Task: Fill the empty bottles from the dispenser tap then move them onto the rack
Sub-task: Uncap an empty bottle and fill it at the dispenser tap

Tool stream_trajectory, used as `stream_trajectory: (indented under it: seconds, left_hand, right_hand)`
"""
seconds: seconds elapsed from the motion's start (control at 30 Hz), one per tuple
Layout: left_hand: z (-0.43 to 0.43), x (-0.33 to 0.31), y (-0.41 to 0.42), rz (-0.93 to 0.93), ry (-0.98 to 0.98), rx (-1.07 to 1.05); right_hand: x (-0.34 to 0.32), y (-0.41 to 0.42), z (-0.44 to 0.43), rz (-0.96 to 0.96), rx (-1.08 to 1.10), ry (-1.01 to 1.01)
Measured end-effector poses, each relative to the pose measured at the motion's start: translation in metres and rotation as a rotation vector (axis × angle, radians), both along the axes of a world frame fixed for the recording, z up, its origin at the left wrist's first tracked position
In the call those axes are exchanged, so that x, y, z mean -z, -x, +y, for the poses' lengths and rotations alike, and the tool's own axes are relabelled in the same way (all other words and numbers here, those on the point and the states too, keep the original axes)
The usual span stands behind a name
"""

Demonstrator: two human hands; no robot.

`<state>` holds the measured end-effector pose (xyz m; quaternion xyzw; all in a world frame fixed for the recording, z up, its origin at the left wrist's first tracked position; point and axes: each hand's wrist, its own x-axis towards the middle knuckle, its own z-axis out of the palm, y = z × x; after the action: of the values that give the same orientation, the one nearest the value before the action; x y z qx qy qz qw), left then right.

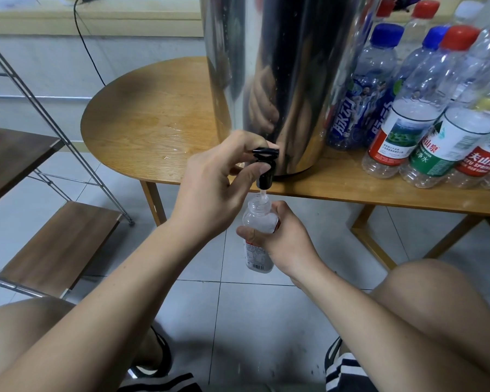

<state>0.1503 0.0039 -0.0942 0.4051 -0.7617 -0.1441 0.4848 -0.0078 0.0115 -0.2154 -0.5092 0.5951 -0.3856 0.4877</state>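
Note:
A tall steel dispenser (283, 66) stands on the wooden table (153, 114), its black tap (266, 165) jutting over the front edge. My left hand (215, 188) pinches the tap's lever between thumb and fingers. Water runs from the spout into an uncapped clear bottle (259, 219) held right under it. My right hand (283, 239) grips that bottle around its middle. Several capped empty bottles (425, 108) with red, blue and white caps stand on the table to the dispenser's right.
A metal rack with wooden shelves (60, 244) stands at the left, on the tiled floor. A small water puddle (176, 127) lies on the table left of the dispenser. A black cable (88, 49) hangs down the wall behind. My knees frame the bottom of the view.

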Motion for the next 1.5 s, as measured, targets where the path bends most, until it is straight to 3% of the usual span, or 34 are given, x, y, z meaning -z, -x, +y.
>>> stream_trajectory:
  seconds: [1.5]
  left_hand:
    - [-0.0003,0.0005,-0.0010,-0.005,-0.009,0.000]
  right_hand:
    - [0.0000,-0.0002,0.0012,0.010,-0.003,-0.003]
